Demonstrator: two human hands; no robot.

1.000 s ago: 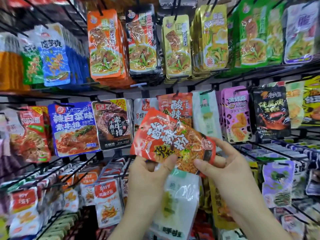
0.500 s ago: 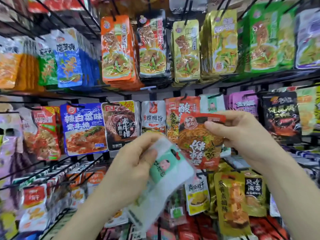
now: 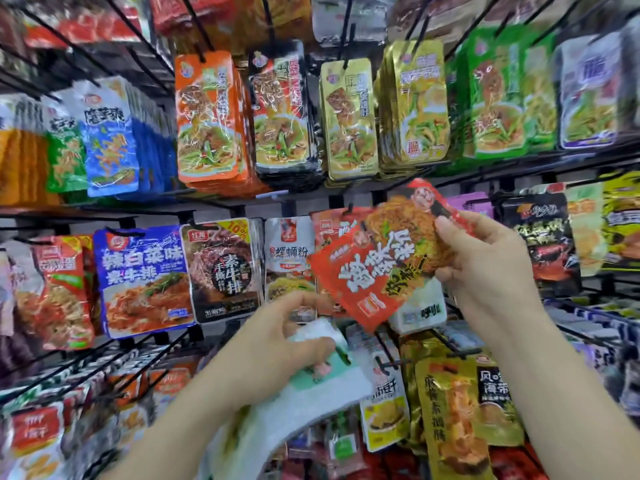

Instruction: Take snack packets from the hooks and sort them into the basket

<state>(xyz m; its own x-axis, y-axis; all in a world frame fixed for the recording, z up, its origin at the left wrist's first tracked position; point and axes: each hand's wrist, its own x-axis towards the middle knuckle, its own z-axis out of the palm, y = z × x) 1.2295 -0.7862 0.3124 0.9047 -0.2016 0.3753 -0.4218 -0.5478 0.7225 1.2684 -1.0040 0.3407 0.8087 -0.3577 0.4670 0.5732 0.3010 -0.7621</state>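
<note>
Now the hands have split: a second ago both held the red packet together low down. The right hand (image 3: 485, 271) alone pinches the red packet (image 3: 374, 268) by one edge, tilted and upside down, raised before the middle row of hooks (image 3: 349, 39). Meanwhile the left hand (image 3: 277, 351) has curled round a white-and-green packet (image 3: 311, 393), just below and left of the red one. Each hand seems to carry one packet free of the rack (image 3: 221, 204), ready for the basket, which is out of view. Hung packets crowd all round.
</note>
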